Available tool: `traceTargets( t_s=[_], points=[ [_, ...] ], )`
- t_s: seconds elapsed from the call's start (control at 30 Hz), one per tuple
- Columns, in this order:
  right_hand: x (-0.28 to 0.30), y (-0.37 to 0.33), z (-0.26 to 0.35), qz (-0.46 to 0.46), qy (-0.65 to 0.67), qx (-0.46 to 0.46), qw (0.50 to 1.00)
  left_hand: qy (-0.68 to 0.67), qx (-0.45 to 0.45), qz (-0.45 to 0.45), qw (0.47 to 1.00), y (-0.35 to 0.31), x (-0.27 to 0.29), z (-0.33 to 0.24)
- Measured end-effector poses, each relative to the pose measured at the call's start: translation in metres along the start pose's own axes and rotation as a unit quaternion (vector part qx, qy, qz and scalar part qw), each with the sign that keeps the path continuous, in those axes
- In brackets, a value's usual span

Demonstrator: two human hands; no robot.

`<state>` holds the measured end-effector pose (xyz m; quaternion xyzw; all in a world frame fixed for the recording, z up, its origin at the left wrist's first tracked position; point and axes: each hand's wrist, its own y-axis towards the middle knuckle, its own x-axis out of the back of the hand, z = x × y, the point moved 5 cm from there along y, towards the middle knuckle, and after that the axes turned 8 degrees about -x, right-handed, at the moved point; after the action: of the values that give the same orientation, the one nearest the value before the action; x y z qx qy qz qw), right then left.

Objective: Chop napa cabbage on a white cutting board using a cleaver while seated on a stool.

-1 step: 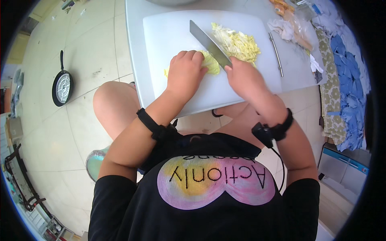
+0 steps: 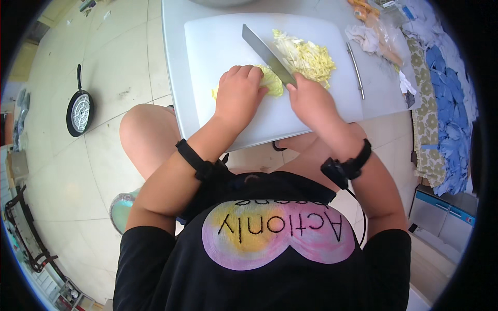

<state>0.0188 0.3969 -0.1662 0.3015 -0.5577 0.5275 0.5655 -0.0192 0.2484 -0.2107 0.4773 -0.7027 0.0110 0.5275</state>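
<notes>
On a white cutting board my left hand presses down, fingers curled, over a piece of pale yellow-green cabbage. Part of the cabbage is hidden under that hand; a bit pokes out at its left. My right hand grips a kitchen knife with a broad metal blade, its handle covered by the fingers. The blade slants up and left, just beside the right edge of the held cabbage. Beyond the blade, to the right, lies a heap of shredded cabbage.
A thin metal rod lies right of the board on the table. Plastic bags and crumpled wrapping sit at the far right. A metal bowl edges in at the top. On the floor at left is a black pan.
My right hand and the knife have shifted slightly to the left, toward the held cabbage. My left hand stays where it was.
</notes>
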Motion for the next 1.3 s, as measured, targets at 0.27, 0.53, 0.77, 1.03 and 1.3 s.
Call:
traceTargets(
  t_s=[0.27, 0.53, 0.77, 1.03, 1.3],
  points=[
    [0.024, 0.013, 0.01, 0.01, -0.026, 0.04, 0.999, -0.033, -0.021, -0.048, 0.998, -0.011, -0.004, 0.005],
    [-0.001, 0.011, 0.001, -0.017, 0.015, 0.006, 1.0, -0.045, -0.033, -0.052, 0.997, -0.01, 0.0, 0.002],
    [0.027, 0.014, 0.009, 0.042, 0.016, 0.032, 0.998, -0.037, -0.02, -0.077, 0.996, -0.014, 0.0, 0.003],
    [-0.006, 0.019, 0.008, -0.06, 0.024, 0.024, 0.998, -0.047, -0.02, -0.056, 0.997, -0.007, 0.002, 0.001],
    [0.028, -0.002, 0.014, 0.049, -0.041, 0.058, 0.996, -0.036, -0.024, -0.061, 0.997, -0.015, 0.005, 0.0]
  ],
)
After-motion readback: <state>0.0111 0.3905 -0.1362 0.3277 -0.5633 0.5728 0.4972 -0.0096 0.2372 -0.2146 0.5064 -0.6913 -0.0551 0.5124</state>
